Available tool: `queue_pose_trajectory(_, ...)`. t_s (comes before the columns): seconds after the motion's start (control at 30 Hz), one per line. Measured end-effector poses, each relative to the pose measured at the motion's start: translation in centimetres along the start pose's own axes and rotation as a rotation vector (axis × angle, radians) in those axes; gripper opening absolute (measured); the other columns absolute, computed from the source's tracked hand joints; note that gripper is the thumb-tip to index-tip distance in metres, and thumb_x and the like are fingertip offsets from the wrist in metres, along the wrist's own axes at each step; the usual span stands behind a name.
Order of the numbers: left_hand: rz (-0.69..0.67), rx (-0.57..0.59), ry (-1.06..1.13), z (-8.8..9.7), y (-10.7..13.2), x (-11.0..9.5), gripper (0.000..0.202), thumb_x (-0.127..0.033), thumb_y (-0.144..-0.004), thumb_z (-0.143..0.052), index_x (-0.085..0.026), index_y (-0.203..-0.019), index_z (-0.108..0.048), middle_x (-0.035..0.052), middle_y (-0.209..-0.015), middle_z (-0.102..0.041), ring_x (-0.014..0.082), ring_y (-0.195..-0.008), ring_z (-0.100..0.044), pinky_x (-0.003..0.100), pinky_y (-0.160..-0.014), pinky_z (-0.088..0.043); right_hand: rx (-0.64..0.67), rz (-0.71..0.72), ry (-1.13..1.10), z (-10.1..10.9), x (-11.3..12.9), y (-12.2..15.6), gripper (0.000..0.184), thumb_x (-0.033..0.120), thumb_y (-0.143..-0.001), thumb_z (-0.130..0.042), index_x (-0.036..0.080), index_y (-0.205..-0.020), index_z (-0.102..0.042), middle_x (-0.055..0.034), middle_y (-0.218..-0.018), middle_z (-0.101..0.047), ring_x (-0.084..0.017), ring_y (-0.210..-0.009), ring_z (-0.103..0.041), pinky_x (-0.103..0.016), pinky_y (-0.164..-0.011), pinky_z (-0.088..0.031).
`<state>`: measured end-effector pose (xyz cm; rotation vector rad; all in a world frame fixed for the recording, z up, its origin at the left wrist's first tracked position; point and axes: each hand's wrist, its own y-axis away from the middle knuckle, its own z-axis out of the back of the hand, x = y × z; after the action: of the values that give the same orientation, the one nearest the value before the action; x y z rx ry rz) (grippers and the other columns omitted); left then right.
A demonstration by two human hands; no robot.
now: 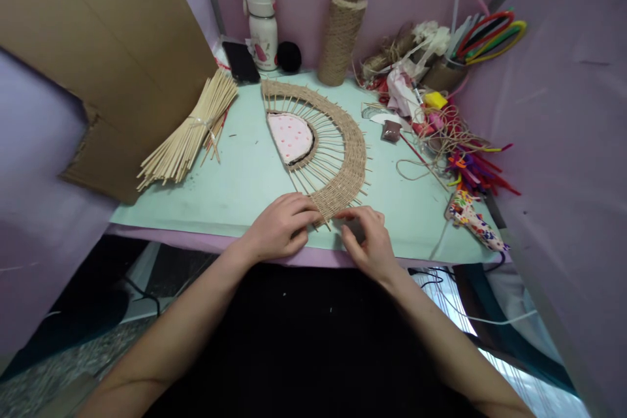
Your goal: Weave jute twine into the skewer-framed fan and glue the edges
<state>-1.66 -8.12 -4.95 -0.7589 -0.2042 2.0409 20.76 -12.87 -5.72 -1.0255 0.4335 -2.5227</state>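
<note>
A half-circle woven fan [353, 144] of twine and thin sticks lies flat on the table, its wide woven band curving along the right. At the middle of its straight side sits a pink spotted half-disc [290, 137] with a dark rim. My left hand [287, 225] is closed on the fan's near corner, fingers over the band and thumb at the edge. My right hand [368, 238] is beside that corner, fingers bent, with a gap between thumb and forefinger. Its fingertips are close to the protruding stick ends; contact is unclear.
A tied bundle of sticks [189, 130] lies left, by a cardboard sheet [122, 46]. Behind stand a bottle [263, 32], a phone [240, 62] and a twine cone [341, 39]. Tangled twine [450, 127], pipe cleaners [477, 170] and a spotted glue gun [473, 221] lie right.
</note>
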Motion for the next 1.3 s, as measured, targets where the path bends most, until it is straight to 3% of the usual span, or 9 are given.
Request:
queue_pose_trajectory(0.57,-0.016,0.006,-0.017,0.0,-0.1,-0.1,0.033,-0.010,-0.080,-0.050,-0.020,-0.106,-0.067,0.0080,-0.104,-0.065,0.0223,-0.100,-0.059,0.044,-0.092,-0.049,0.027,0.020,0.044,-0.7,0.4,0.4,0.023,0.014,-0.088,-0.052,0.023,-0.108,-0.047,-0.0058,-0.100,-0.069,-0.024,-0.096,-0.061,-0.043,-0.087,-0.036)
queue_pose_trajectory(0.8,0.010,-0.037,0.027,0.1,0.0,-0.2,0.040,-0.005,-0.075,-0.048,-0.017,-0.112,-0.059,0.0110,-0.111,-0.064,0.0243,-0.107,-0.058,0.044,-0.095,-0.049,-0.197,-0.122,0.064,0.2,-0.5,-0.1,0.019,0.015,-0.087,-0.052,0.024,-0.103,-0.050,-0.0056,-0.095,-0.067,-0.022,-0.084,-0.062,-0.043,-0.085,-0.044)
queue_pose_trajectory(0.9,0.018,-0.120,0.038,0.0,0.2,-0.2,0.046,-0.002,-0.073,-0.049,-0.016,-0.117,-0.055,0.0141,-0.119,-0.059,0.0252,-0.112,-0.056,0.044,-0.096,-0.050,-0.131,-0.009,0.102,1.1,-1.5,-0.6,0.034,0.013,-0.084,-0.054,0.023,-0.116,-0.050,-0.0100,-0.109,-0.066,-0.025,-0.101,-0.062,-0.047,-0.091,-0.046)
queue_pose_trajectory(1.0,0.059,-0.202,0.005,-0.1,0.2,-0.1,0.050,0.000,-0.075,-0.047,-0.018,-0.121,-0.052,0.0144,-0.123,-0.056,0.0255,-0.118,-0.053,0.047,-0.099,-0.049,0.025,0.179,0.156,1.6,-2.2,-1.3,0.059,0.007,-0.079,-0.054,0.021,-0.135,-0.042,-0.0151,-0.138,-0.055,-0.030,-0.129,-0.050,-0.053,-0.102,-0.044)
queue_pose_trajectory(1.07,0.095,-0.219,-0.032,-0.1,0.0,0.0,0.054,0.001,-0.077,-0.046,-0.019,-0.127,-0.050,0.0149,-0.128,-0.055,0.0260,-0.124,-0.051,0.050,-0.103,-0.047,0.098,0.265,0.208,1.6,-2.5,-1.8,0.065,0.005,-0.080,-0.053,0.021,-0.141,-0.040,-0.0150,-0.145,-0.050,-0.030,-0.136,-0.044,-0.054,-0.105,-0.043)
queue_pose_trajectory(1.2,0.160,-0.115,-0.130,0.6,-0.7,0.8,0.062,0.001,-0.078,-0.044,-0.016,-0.137,-0.044,0.0170,-0.144,-0.048,0.0272,-0.139,-0.041,0.055,-0.114,-0.036,0.143,0.379,0.262,1.0,-2.8,-2.9,0.045,0.010,-0.090,-0.051,0.022,-0.133,-0.054,-0.0124,-0.133,-0.063,-0.027,-0.125,-0.057,-0.051,-0.103,-0.049)
queue_pose_trajectory(1.3,0.182,-0.013,-0.187,1.4,-1.5,2.0,0.065,0.000,-0.078,-0.044,-0.016,-0.141,-0.042,0.0156,-0.148,-0.047,0.0256,-0.142,-0.037,0.057,-0.118,-0.027,0.105,0.447,0.268,1.1,-2.8,-3.7,0.032,0.012,-0.095,-0.048,0.022,-0.121,-0.063,-0.0088,-0.116,-0.073,-0.023,-0.111,-0.067,-0.046,-0.101,-0.052)
